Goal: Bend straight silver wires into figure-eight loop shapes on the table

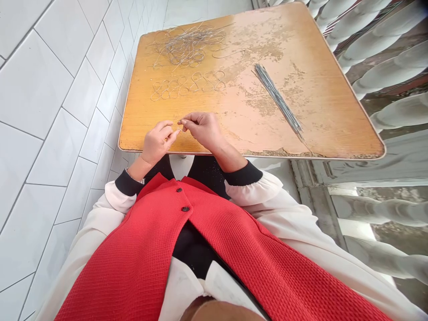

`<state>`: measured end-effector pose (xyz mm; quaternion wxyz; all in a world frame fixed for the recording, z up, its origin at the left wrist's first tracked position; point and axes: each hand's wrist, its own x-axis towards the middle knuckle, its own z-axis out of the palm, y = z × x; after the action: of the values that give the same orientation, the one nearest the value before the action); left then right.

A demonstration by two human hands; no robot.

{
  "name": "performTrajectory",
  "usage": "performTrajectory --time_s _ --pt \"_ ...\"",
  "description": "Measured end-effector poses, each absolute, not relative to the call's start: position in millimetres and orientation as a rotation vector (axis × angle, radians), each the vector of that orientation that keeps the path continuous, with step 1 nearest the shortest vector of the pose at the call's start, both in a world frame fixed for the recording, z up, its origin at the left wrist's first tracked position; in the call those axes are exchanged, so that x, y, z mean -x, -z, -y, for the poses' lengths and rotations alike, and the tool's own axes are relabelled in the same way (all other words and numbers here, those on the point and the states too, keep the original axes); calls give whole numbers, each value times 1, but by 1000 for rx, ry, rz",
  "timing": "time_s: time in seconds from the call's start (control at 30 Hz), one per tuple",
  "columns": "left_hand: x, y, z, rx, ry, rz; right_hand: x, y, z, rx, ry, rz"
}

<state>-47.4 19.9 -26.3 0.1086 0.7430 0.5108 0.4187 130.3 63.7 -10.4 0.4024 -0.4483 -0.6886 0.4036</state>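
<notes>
My left hand (158,141) and my right hand (201,129) meet over the near edge of a worn wooden table (317,111). Both pinch a thin piece of wire (178,129) between fingertips; the wire is barely visible between them. Beyond the hands lies a row of wire pieces bent into figure-eight loops (187,84). Farther back is a tangled pile of bent wire (187,44). A bundle of straight wires (277,99) lies diagonally to the right of my right hand.
A white tiled wall (50,111) runs along the left of the table. White balusters of a railing (377,58) stand to the right. My red vest and white sleeves fill the foreground.
</notes>
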Motion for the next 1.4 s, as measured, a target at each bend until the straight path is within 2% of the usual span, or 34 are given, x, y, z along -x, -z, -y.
performTrajectory --time_s 0.17,0.37,0.6,0.8,1.03,1.2,1.4 --pt "40 32 -20 -2220 -1280 -1623 -129 9 -59 1050 -1153 1685" --pt "33 33 -15 -2167 -1274 -1690 -128 16 -65 1051 -1044 1705" --pt "40 10 1 -1637 -1236 -1490 -142 0 -79 1001 -1152 1843" --pt "45 -9 -5 -1419 -949 -1295 -141 -16 -86 893 -1233 2055" --pt "32 -14 1 -1385 -816 -1265 -140 -17 -86 873 -1140 2186" --pt "24 -12 0 -1336 -886 -1320 -133 -13 -81 956 -1066 2002" --pt "19 -3 -5 -1231 -1084 -1372 -134 -8 -67 930 -1435 1445"
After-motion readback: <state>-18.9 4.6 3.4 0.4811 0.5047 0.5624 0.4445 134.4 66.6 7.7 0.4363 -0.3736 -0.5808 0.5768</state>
